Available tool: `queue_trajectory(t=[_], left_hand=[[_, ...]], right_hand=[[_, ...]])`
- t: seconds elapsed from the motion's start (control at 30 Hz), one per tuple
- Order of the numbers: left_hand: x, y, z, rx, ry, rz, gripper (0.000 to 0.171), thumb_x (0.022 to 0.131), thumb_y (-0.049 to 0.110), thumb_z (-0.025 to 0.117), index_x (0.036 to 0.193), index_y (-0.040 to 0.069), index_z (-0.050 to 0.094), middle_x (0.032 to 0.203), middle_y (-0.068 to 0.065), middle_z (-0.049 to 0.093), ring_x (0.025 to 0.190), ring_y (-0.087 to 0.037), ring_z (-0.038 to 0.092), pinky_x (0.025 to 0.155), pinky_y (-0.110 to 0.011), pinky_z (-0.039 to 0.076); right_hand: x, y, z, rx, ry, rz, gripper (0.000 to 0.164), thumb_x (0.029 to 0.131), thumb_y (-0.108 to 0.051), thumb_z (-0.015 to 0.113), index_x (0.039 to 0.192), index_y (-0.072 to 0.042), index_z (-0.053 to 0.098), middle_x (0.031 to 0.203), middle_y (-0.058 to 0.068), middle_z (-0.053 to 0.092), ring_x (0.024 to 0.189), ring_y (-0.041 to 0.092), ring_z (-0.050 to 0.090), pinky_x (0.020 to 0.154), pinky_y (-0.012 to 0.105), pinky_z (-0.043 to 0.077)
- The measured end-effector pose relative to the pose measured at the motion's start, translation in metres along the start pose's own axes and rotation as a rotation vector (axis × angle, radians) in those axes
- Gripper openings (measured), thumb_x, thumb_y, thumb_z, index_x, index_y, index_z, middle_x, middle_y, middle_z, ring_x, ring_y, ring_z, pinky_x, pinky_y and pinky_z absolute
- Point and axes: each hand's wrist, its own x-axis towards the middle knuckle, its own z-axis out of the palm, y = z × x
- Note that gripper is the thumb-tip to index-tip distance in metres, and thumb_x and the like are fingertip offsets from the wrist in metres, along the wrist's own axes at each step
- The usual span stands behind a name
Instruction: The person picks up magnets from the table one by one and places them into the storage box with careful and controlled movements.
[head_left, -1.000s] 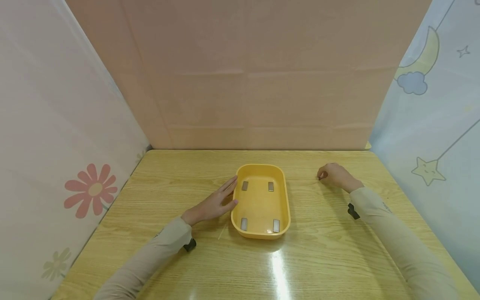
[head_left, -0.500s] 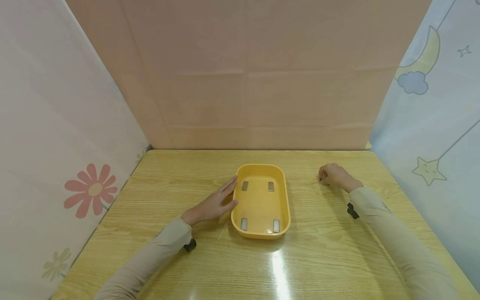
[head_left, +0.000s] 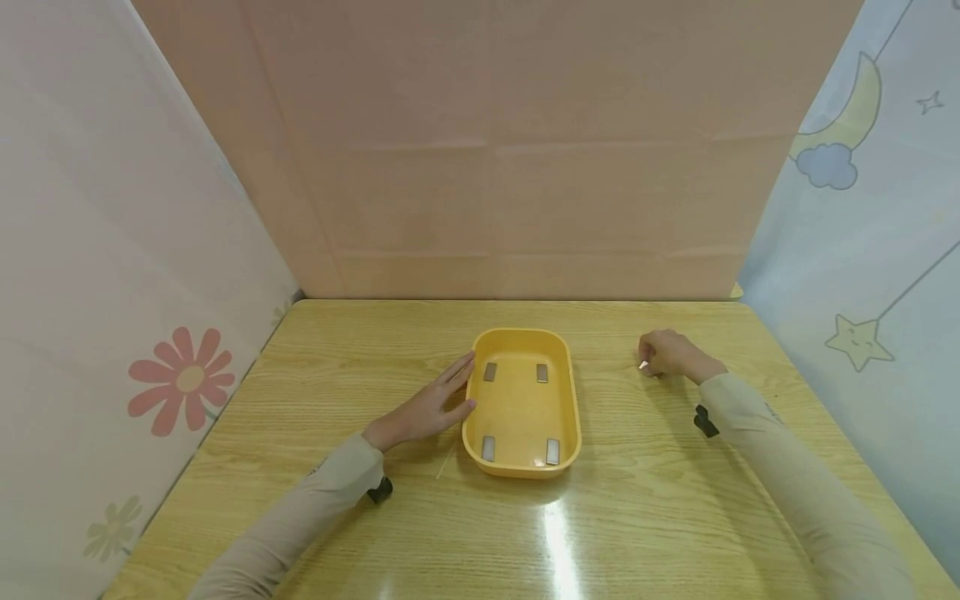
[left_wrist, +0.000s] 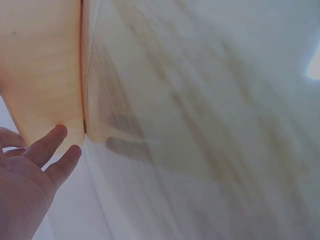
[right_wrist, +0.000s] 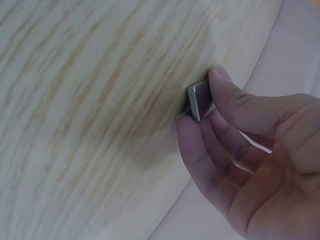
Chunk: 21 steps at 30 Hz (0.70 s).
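A yellow rectangular tray (head_left: 521, 404) with rounded corners lies on the table. Inside it, one in each corner, are flat grey metal blocks, such as the near-right metal block (head_left: 552, 452). My left hand (head_left: 427, 410) rests against the tray's left side with its fingers extended; in the left wrist view its fingers (left_wrist: 60, 137) lie by the tray wall (left_wrist: 45, 60). To the right of the tray, my right hand (head_left: 670, 353) pinches a small metal block (right_wrist: 201, 100) between thumb and fingertips, close to the tabletop. The fingers hide part of this block.
The wooden table (head_left: 615, 525) spreads around the tray, with a bright reflection near its front. A pinkish-tan backdrop (head_left: 495, 167) stands behind it. Patterned cloth walls close in the left and right sides. A thin pale strip (head_left: 445, 464) shows by the tray's lower left.
My right hand has shifted slightly to the right, and the metal block in it has turned so that it catches the light. The left hand and tray stay put.
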Motion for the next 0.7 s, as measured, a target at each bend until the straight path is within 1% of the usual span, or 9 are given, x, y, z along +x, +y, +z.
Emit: queue_trajectory(t=[0.17, 0.3, 0.47, 0.7], left_hand=[[-0.0001, -0.0012, 0.0000, 0.001, 0.003, 0.002, 0.074, 0.106, 0.040, 0.044, 0.157, 0.000, 0.008, 0.166, -0.004, -0.004, 0.149, -0.027, 0.007, 0.115, -0.051, 0.022], [-0.0004, -0.0012, -0.0002, 0.000, 0.006, 0.006, 0.074, 0.106, 0.040, 0.044, 0.157, 0.001, 0.008, 0.166, -0.003, -0.004, 0.149, -0.027, 0.008, 0.115, -0.051, 0.022], [0.0000, -0.0013, 0.0000, -0.006, 0.006, 0.011, 0.074, 0.106, 0.040, 0.044, 0.157, -0.001, 0.009, 0.166, -0.004, -0.004, 0.149, -0.028, 0.008, 0.115, -0.052, 0.023], [0.0001, -0.0016, 0.0001, -0.009, 0.004, 0.013, 0.075, 0.106, 0.040, 0.043, 0.157, -0.002, 0.008, 0.166, -0.006, -0.004, 0.149, -0.029, 0.007, 0.115, -0.053, 0.023]], right_hand=[[-0.0002, -0.0003, 0.0004, 0.018, 0.000, 0.000, 0.013, 0.086, -0.001, 0.075, 0.086, 0.000, 0.062, 0.077, 0.007, 0.060, 0.065, 0.019, 0.060, 0.063, 0.036, 0.052], [-0.0001, -0.0012, -0.0002, -0.006, 0.014, -0.007, 0.009, 0.086, -0.003, 0.075, 0.086, -0.002, 0.066, 0.079, 0.007, 0.061, 0.069, 0.021, 0.058, 0.065, 0.039, 0.051], [0.0001, -0.0030, 0.0002, -0.023, 0.024, -0.033, 0.009, 0.086, -0.004, 0.076, 0.084, -0.002, 0.067, 0.079, 0.007, 0.063, 0.070, 0.021, 0.058, 0.066, 0.042, 0.051], [0.0020, -0.0068, 0.0015, -0.011, 0.014, -0.031, 0.008, 0.087, -0.004, 0.074, 0.086, -0.001, 0.067, 0.081, 0.007, 0.065, 0.070, 0.021, 0.059, 0.064, 0.039, 0.052]])
